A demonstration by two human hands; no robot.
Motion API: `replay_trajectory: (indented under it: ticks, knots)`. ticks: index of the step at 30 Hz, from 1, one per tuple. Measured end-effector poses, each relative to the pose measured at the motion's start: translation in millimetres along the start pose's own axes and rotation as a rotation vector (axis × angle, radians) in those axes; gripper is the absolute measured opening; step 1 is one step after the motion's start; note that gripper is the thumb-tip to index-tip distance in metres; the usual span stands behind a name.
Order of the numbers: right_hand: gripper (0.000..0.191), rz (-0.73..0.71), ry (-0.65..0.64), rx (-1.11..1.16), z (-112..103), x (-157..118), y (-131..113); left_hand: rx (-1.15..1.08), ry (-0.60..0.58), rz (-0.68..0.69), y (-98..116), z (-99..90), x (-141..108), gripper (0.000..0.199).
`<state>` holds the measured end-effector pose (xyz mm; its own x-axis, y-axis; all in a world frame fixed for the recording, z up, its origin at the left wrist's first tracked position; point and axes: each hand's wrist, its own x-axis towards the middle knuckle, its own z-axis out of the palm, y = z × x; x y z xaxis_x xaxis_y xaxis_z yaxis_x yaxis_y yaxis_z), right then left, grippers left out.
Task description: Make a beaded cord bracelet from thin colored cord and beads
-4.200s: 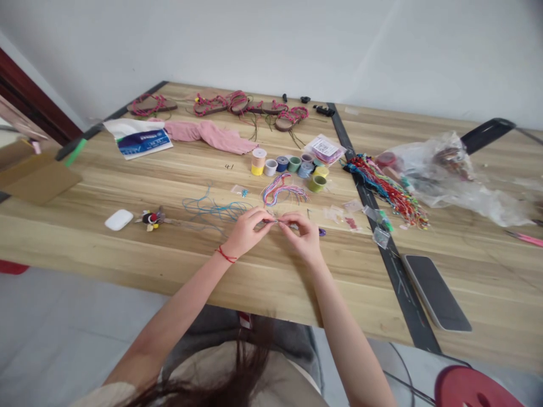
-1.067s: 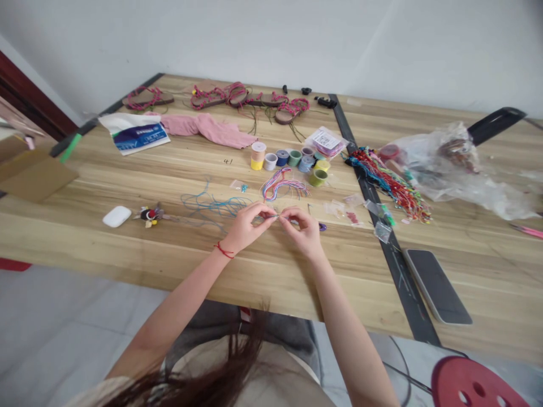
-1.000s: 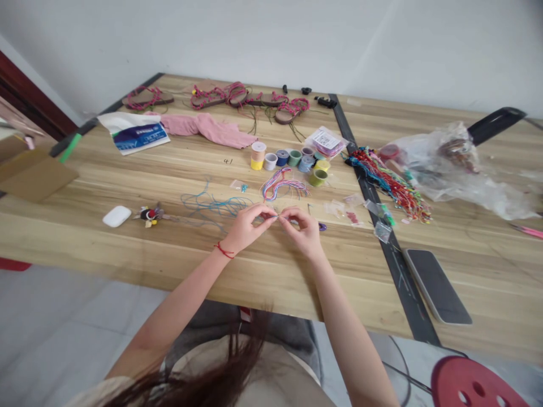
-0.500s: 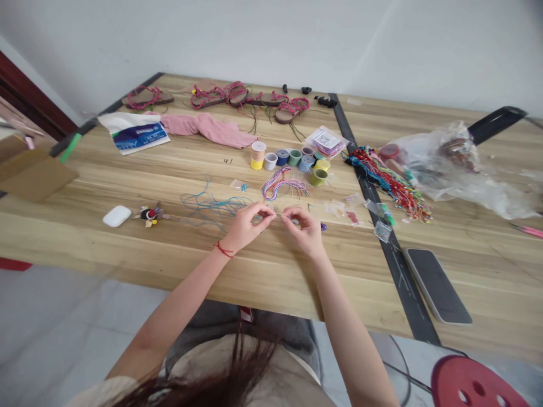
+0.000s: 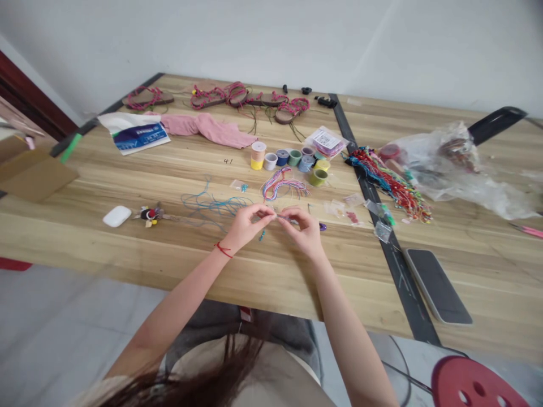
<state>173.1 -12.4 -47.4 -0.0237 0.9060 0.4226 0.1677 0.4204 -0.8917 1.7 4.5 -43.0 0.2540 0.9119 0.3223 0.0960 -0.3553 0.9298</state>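
My left hand [image 5: 250, 223], with a red string around its wrist, is closed in a pinch over the table. Its fingertips meet those of my right hand [image 5: 303, 226], also pinched. Between them is something thin, probably cord, too small to make out clearly. A small blue beaded end [image 5: 262, 235] shows just below the fingertips. Blue cords [image 5: 212, 203] spread over the wood to the left of my left hand. Beyond the hands lies a loose bundle of pink, white and purple threads [image 5: 280, 183]. A purple item [image 5: 323, 226] pokes out beside my right hand.
Thread spools [image 5: 293, 157] stand behind the bundle. Pink-corded sandals [image 5: 207, 96] line the back. Colourful strings [image 5: 390, 181] and a plastic bag [image 5: 449, 164] lie right, above a phone [image 5: 439, 285]. A white case [image 5: 117, 216] sits left, near a pink cloth [image 5: 203, 129].
My fingertips have come closer together, the right hand shifting slightly left. The blue beaded end now shows below the fingers, where it was not visible before.
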Motion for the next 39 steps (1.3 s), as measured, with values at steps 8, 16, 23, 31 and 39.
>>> replay_trajectory:
  ticks: [8,16,23,31,39]
  knots:
    - [0.011,-0.001,0.000,-0.019,-1.0,0.5,-0.5,0.000,-0.044,-0.036,-0.4,0.0,0.0,0.017]
    - [0.009,-0.130,0.066,-0.119,-1.8,1.5,-3.4,0.001,-0.043,-0.028,-2.5,0.2,-0.3,0.018]
    - [0.004,-0.178,0.062,-0.234,-3.0,2.1,-6.1,0.072,-0.025,0.036,-1.7,-0.3,-0.8,0.015]
    - [0.003,-0.179,0.046,-0.216,-3.0,1.2,-2.8,0.221,-0.024,0.157,4.4,-1.6,-1.4,0.010]
    - [0.002,-0.194,0.017,-0.195,-3.2,0.7,0.5,0.368,-0.026,0.299,3.8,-2.7,-2.4,0.009]
